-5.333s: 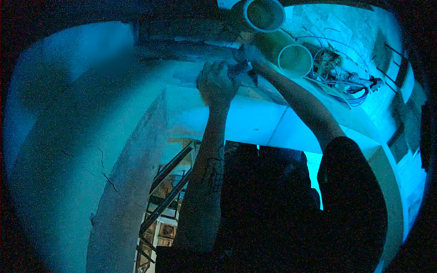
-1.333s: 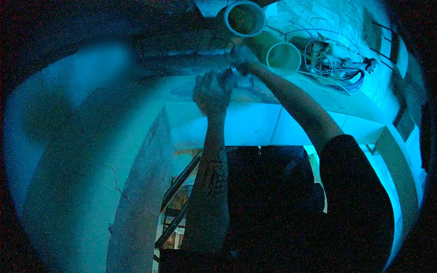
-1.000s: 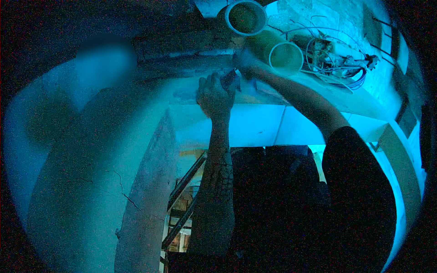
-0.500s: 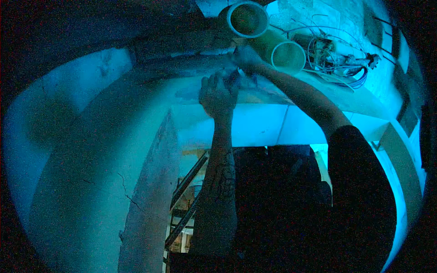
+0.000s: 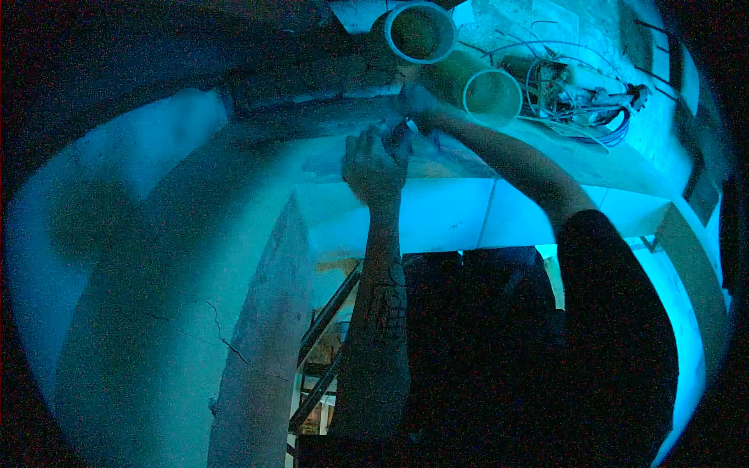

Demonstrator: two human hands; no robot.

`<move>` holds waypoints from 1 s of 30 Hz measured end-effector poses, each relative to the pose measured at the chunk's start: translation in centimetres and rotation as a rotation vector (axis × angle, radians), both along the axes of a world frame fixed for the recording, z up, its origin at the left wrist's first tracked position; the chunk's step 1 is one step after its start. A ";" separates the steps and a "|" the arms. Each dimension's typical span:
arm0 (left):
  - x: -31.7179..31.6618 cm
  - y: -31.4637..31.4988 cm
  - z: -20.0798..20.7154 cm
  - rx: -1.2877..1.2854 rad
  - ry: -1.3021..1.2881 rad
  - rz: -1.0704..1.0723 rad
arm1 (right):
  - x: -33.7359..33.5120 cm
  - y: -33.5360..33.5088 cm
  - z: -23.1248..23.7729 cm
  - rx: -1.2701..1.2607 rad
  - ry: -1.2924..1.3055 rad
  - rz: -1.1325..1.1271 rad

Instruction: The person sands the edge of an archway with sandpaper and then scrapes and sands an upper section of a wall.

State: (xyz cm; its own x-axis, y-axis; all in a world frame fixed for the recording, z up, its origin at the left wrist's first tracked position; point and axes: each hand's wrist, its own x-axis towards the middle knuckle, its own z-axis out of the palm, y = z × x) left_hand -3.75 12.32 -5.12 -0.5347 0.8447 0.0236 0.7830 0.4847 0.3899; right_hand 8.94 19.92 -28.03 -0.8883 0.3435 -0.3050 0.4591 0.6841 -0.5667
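Gripping dark object point(image 5: 398, 139) within curled fingers of left hand point(image 5: 373, 168); holding right hand point(image 5: 422, 104) at one o'clock from it, finger state indiscernible.

Looks like a building site or a room in rough construction, though hard to narrow down in such dim, blue-tinted light. Shows this in the broad plaster-like surface point(image 5: 175, 359), split by a jagged crack point(image 5: 221, 338). Shows it again in the tangle of loose cables point(image 5: 566, 105), heaped on a pale surface point(image 5: 605, 35) near two open cylinders point(image 5: 421, 35), possibly pipes or buckets. Includes dark diagonal bars point(image 5: 331, 313), visible through a gap low in the view and resembling scaffolding or a ladder, plus bare, pale panels point(image 5: 441, 210) meeting at a straight seam.
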 end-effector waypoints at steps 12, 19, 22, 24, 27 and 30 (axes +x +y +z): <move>-0.1 -0.8 0.0 0.032 0.087 0.016 | -2.2 1.5 1.4 0.460 -0.016 0.205; -0.8 -1.5 0.2 -0.078 0.060 0.018 | -6.5 3.6 10.5 -0.286 -0.334 0.049; -1.2 -1.7 -0.3 -0.158 0.049 -0.011 | -5.4 5.1 10.8 -0.602 -0.139 -0.077; -1.1 -1.5 -0.5 -0.073 0.065 -0.040 | -5.0 5.0 10.2 -0.706 -0.082 -0.122; -0.9 -1.1 0.7 -0.261 -0.065 0.013 | -5.3 3.0 8.4 -0.331 -0.133 -0.190; -0.6 -1.8 -0.5 -0.104 0.060 -0.006 | -5.4 1.9 7.5 -0.078 -0.170 -0.225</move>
State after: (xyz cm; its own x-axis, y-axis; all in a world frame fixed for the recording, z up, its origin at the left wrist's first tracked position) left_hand -4.36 10.54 -5.61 -0.5302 0.8472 -0.0328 0.8063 0.5158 0.2897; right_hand 3.59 21.84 -20.50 -0.7262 0.4956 -0.4764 0.6873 0.5121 -0.5150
